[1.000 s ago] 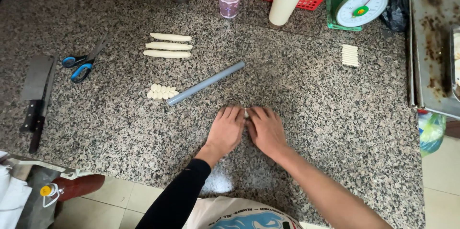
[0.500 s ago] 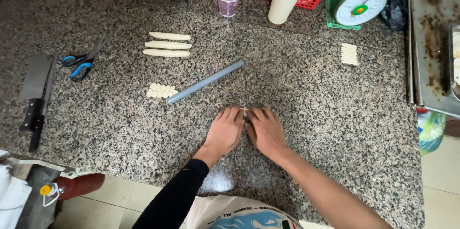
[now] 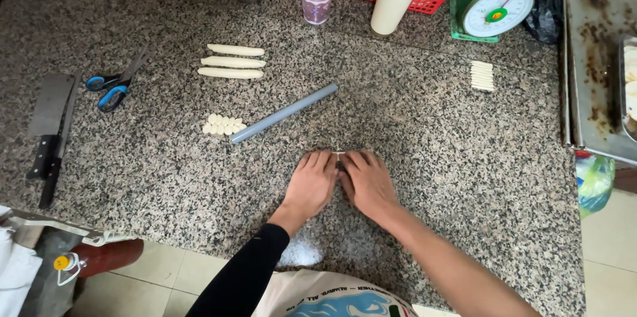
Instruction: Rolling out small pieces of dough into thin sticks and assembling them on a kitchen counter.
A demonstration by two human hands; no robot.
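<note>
I see a speckled granite counter (image 3: 431, 131) over pale floor tiles, a grey rolling pin (image 3: 284, 113) lying up-left, and my left hand (image 3: 310, 183) and right hand (image 3: 367, 182) pressed flat, grip released, a sliver of dough (image 3: 338, 155) peeking between their fingertips.

Speckled grey granite table (image 3: 431, 131) under even daylight; pale tiled floor (image 3: 607, 257) along its near and right edges; stained metal tray (image 3: 594, 65) at right
</note>
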